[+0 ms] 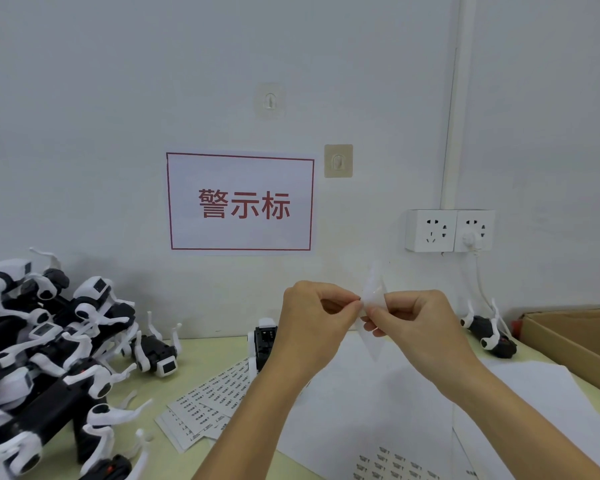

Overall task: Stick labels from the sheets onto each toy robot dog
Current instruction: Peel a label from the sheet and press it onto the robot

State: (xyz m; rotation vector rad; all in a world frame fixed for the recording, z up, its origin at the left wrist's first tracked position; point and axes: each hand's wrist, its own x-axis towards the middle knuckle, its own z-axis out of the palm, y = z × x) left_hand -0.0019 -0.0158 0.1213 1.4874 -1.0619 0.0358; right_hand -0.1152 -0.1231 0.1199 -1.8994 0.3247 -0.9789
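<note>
Nearest, a label sheet lies on white paper on the table, a second label sheet to its left. Above them, the left hand and right hand each pinch a translucent strip, seemingly label backing. A toy robot dog stands behind the left hand; a pile of robot dogs lies far left.

Both hands raised together, left hand fingers pinched, right hand fingers curled, fingertips nearly meeting
</note>
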